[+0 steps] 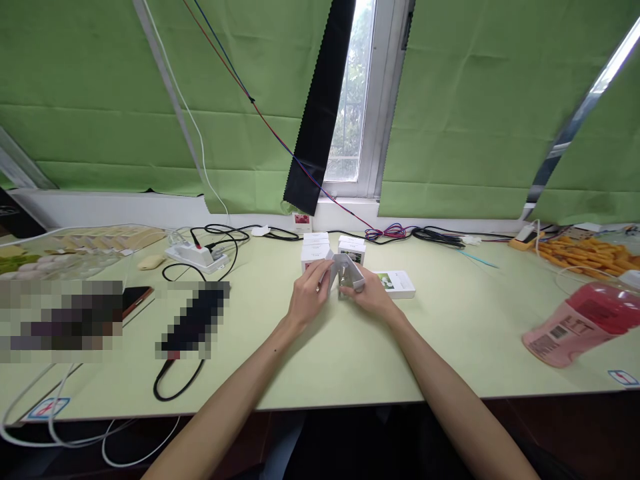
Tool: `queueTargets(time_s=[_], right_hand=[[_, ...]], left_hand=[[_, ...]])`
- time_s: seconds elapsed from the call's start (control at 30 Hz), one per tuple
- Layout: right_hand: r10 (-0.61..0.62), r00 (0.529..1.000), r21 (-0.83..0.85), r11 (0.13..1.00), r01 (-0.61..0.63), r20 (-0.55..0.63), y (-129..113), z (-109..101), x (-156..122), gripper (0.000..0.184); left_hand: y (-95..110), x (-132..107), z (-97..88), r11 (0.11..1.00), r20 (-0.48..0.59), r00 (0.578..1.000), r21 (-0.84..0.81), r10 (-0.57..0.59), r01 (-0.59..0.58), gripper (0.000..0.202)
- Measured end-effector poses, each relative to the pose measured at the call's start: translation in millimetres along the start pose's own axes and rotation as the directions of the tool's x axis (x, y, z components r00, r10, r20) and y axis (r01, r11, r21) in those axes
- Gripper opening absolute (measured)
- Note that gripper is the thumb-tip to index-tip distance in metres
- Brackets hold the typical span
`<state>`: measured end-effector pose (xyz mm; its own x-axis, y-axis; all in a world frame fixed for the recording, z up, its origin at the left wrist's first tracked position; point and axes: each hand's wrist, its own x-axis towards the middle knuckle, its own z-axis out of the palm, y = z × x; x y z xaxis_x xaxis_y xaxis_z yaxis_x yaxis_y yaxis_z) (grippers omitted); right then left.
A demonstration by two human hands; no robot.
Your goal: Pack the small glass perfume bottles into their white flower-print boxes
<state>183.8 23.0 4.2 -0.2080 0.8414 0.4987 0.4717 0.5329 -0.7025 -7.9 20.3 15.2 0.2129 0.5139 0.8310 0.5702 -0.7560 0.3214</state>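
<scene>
A small white carton stands open between my two hands above the table, its flaps spread apart. My left hand pinches its left side with bent fingers. My right hand wraps round its right side, the thumb reaching across the front. A clear, glass-like small bottle shows at the carton's opening, close to my right thumb; its lower part is hard to make out. Behind my left hand are stacked white boxes, and more boxes stand behind the carton. A flat white box with a flower picture lies beyond my right wrist.
On the left lie a phone-like dark device with a cable and a white power strip. A pink-labelled bottle lies tilted at the right, before a heap of orange pieces. Black cables run along the back edge.
</scene>
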Motion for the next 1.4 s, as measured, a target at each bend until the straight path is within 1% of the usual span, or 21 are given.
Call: queueTargets(time_s=[0.13, 0.23, 0.33, 0.4, 0.47, 0.53, 0.6, 0.63, 0.67, 0.7, 0.73, 0.77, 0.83, 0.9, 0.97, 1.07, 1.13, 1.2, 1.27, 1.33, 1.4], right_hand=[[-0.012, 0.998, 0.0, 1.0, 0.012, -0.063, 0.5, 2.3, 0.1, 0.049], [-0.058, 0.989, -0.006, 0.998, 0.058, -0.133, -0.3, 2.8, 0.5, 0.052], [-0.108, 0.97, -0.018, 0.994, 0.106, -0.217, -2.9, 1.8, 0.6, 0.045], [-0.118, 0.946, -0.026, 0.993, 0.116, -0.303, -4.8, 0.2, 0.2, 0.042], [-0.093, 0.905, -0.026, 0.996, 0.09, -0.414, -5.4, -2.9, -0.1, 0.042], [-0.021, 0.842, -0.01, 1.0, 0.019, -0.539, -3.0, -7.9, -0.2, 0.044], [0.071, 0.763, 0.009, 0.996, -0.085, -0.643, 3.0, -15.1, 0.2, 0.048], [0.104, 0.722, 0.004, 0.99, -0.139, -0.684, 7.1, -19.3, 0.4, 0.05], [0.123, 0.694, -0.013, 0.982, -0.187, -0.709, 11.5, -23.7, 0.5, 0.051], [0.146, 0.681, -0.031, 0.97, -0.241, -0.717, 16.0, -28.0, 0.6, 0.052], [0.182, 0.67, -0.046, 0.95, -0.308, -0.72, 20.2, -31.8, 0.6, 0.056], [0.227, 0.646, -0.052, 0.923, -0.382, -0.729, 23.8, -35.1, 0.5, 0.06], [0.29, 0.63, -0.087, 0.863, -0.497, -0.72, 28.9, -39.2, 0.2, 0.067], [0.329, 0.634, -0.133, 0.812, -0.569, -0.7, 31.3, -40.0, 0.3, 0.07], [0.358, 0.656, -0.177, 0.778, -0.603, -0.664, 31.9, -38.6, 0.9, 0.068], [0.381, 0.696, -0.217, 0.764, -0.608, -0.609, 31.9, -35.8, 2.7, 0.061], [0.378, 0.709, -0.227, 0.767, -0.6, -0.596, 32.1, -35.2, 3.5, 0.058], [0.385, 0.701, -0.228, 0.757, -0.612, -0.6, 32.6, -35.8, 3.4, 0.056], [0.412, 0.677, -0.23, 0.725, -0.649, -0.61, 33.7, -36.9, 2.4, 0.055], [0.463, 0.656, -0.245, 0.673, -0.698, -0.597, 35.3, -37.5, 0.8, 0.054], [0.529, 0.654, -0.289, 0.613, -0.735, -0.542, 37.0, -37.4, -1.0, 0.052]], left_hand=[[0.5, -0.6, -1.0, 0.999, -0.024, 0.998, 0.021, 0.05, -0.05, 0.029], [0.0, -2.1, -0.6, 0.992, -0.067, 0.99, 0.044, 0.121, -0.118, 0.031], [0.3, -4.3, 1.1, 0.985, -0.12, 0.978, 0.024, 0.174, -0.172, 0.041], [1.2, -5.7, 2.7, 0.987, -0.115, 0.981, -0.025, 0.154, -0.158, 0.051], [2.0, -7.0, 4.5, 0.99, -0.088, 0.991, -0.085, 0.101, -0.109, 0.057], [2.2, -8.7, 6.5, 0.991, -0.078, 0.996, -0.126, 0.037, -0.047, 0.053], [1.7, -10.8, 8.8, 0.991, -0.052, 0.999, -0.131, -0.013, 0.006, 0.037], [1.3, -12.0, 9.9, 0.993, -0.013, 1.0, -0.116, -0.024, 0.022, 0.026], [1.1, -13.2, 10.9, 0.995, 0.039, 0.999, -0.094, -0.031, 0.035, 0.017], [1.2, -14.4, 11.9, 0.997, 0.1, 0.994, -0.067, -0.04, 0.046, 0.012], [1.5, -15.6, 12.6, 0.998, 0.162, 0.986, -0.038, -0.051, 0.058, 0.011], [2.1, -16.7, 13.2, 0.997, 0.216, 0.974, -0.009, -0.069, 0.073, 0.012], [3.8, -18.7, 14.1, 0.995, 0.299, 0.949, 0.035, -0.102, 0.096, 0.012], [5.5, -20.6, 14.7, 0.994, 0.369, 0.923, 0.056, -0.107, 0.093, 0.015], [6.7, -22.2, 15.2, 0.995, 0.41, 0.907, 0.066, -0.097, 0.077, 0.023], [7.5, -23.7, 16.0, 0.995, 0.431, 0.898, 0.083, -0.09, 0.06, 0.033], [6.9, -24.3, 16.4, 0.994, 0.438, 0.894, 0.095, -0.095, 0.059, 0.037], [5.2, -24.8, 17.0, 0.992, 0.438, 0.893, 0.105, -0.105, 0.065, 0.039], [2.6, -25.4, 17.7, 0.992, 0.425, 0.898, 0.107, -0.11, 0.071, 0.04], [0.0, -26.0, 18.3, 0.991, 0.41, 0.905, 0.11, -0.113, 0.074, 0.042], [-1.8, -26.1, 18.4, 0.989, 0.395, 0.911, 0.123, -0.122, 0.08, 0.043]])
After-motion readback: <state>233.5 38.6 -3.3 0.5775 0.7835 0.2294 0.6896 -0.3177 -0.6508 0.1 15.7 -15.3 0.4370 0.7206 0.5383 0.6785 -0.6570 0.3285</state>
